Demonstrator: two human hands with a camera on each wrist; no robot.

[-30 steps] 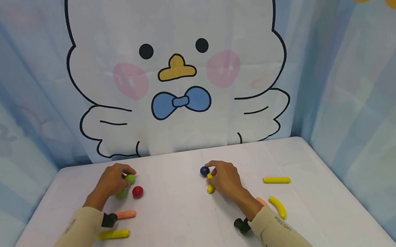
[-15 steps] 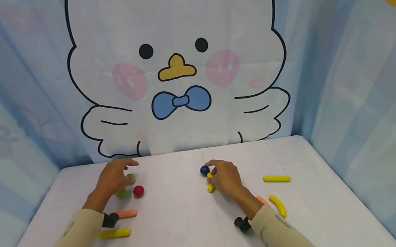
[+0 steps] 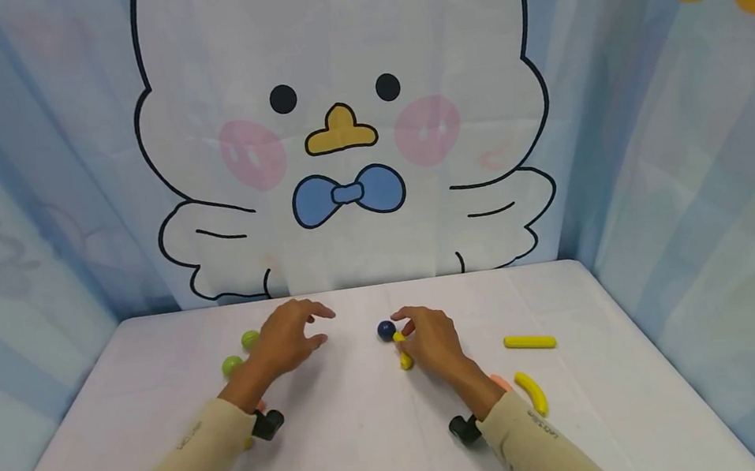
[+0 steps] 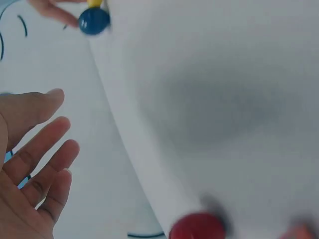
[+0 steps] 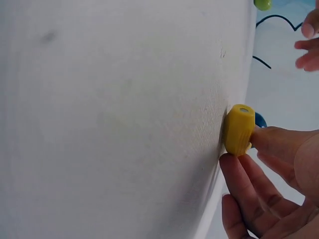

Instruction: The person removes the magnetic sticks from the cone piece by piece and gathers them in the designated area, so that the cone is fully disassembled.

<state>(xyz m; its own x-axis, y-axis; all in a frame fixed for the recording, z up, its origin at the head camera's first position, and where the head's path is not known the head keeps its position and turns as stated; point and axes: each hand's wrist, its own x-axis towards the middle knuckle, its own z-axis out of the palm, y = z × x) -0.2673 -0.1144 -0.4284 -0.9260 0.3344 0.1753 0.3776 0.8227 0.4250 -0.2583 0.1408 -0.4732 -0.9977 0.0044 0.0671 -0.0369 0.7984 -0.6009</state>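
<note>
Left hand (image 3: 287, 343) — fingers spread, holding nothing — is moving away from the green balls (image 3: 241, 353) toward the blue ball (image 3: 386, 331); right hand (image 3: 430, 340) is still pinching the yellow stick (image 3: 403, 351) beside that ball.

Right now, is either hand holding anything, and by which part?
The right hand pinches the yellow stick near its end by the blue ball. The left hand hangs open, holding nothing.

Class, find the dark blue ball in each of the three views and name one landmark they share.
Head: blue ball mid-table, by the right hand.
Left wrist: top left corner.
Right wrist: a sliver behind the yellow stick, right of centre.
Shared landmark: the yellow stick beside it.
</note>
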